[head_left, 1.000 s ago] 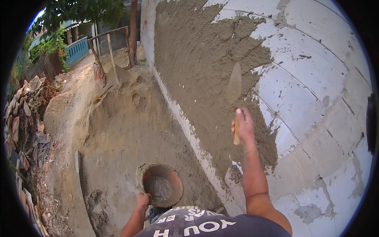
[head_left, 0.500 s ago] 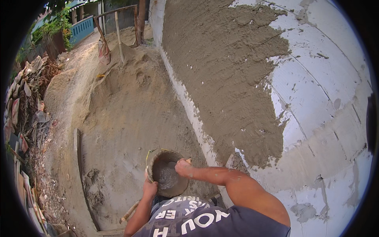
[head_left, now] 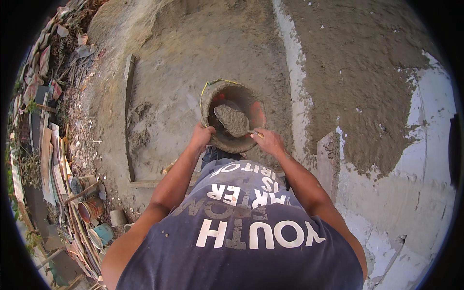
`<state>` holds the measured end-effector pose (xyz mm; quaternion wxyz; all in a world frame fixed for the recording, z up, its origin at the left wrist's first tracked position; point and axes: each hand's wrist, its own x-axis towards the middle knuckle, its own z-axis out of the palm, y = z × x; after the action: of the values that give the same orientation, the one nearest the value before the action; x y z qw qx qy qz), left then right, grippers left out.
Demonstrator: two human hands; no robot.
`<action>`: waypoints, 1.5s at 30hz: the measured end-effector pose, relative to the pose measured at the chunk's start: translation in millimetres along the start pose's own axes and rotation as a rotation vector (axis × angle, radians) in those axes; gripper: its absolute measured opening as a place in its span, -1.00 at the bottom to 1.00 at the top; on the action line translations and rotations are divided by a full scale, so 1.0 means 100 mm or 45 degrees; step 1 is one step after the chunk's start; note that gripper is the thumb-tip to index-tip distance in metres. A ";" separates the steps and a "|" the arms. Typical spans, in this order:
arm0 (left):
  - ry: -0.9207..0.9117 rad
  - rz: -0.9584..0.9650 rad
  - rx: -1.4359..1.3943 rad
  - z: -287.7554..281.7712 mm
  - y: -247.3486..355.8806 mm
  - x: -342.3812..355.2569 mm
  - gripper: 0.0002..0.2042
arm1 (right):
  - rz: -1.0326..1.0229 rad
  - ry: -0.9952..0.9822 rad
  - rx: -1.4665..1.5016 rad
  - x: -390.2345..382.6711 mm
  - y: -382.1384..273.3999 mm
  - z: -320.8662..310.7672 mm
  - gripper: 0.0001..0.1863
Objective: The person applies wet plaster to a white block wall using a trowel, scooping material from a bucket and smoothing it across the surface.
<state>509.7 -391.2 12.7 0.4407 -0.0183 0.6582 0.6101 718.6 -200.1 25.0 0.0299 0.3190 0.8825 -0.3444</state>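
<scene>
A mortar-caked bucket (head_left: 211, 108) with a yellow cord handle stands tilted just beyond my body, its open mouth toward me. My left hand (head_left: 203, 134) is closed on the near-left part of its rim. My right hand (head_left: 268, 141) grips the wooden handle of a trowel (head_left: 250, 131) at the near-right rim. The trowel's blade lies over the bucket's mouth with a heap of wet grey mortar (head_left: 233, 121) on it, which mostly hides the blade. The lower inside of the bucket is in shadow behind the heap.
On the right rises a wall (head_left: 435, 121) of pale blocks, partly coated with wet mortar (head_left: 357, 87). A wooden board (head_left: 129, 92) edges the mortar-smeared ground on the left. Farther left lie rubble, planks (head_left: 48, 164) and several old containers (head_left: 90, 210).
The view has tipped lower and turned left. My right hand has pulled back toward me along the rim, and the trowel now shows a load of mortar. My left hand still holds the bucket.
</scene>
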 end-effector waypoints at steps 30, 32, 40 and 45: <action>0.318 0.126 -0.036 -0.17 0.14 0.16 -0.50 | -1.248 1.995 0.840 0.55 -1.32 -7.50 -0.71; 0.355 0.226 -0.065 -0.20 0.18 0.43 -0.53 | -1.474 2.057 0.986 0.29 -1.15 -6.88 -0.73; -0.244 -0.367 -0.116 -0.01 1.45 2.94 -0.68 | 0.338 1.353 1.359 0.80 0.72 -2.31 -0.65; -0.937 -0.210 0.666 0.54 2.39 4.73 -0.61 | 1.199 0.675 0.466 0.29 1.38 0.58 -0.52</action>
<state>116.3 -42.5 -76.8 0.6820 0.2592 0.5862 0.3523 766.8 -143.6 -108.3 -0.0980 0.7533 0.5485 -0.3494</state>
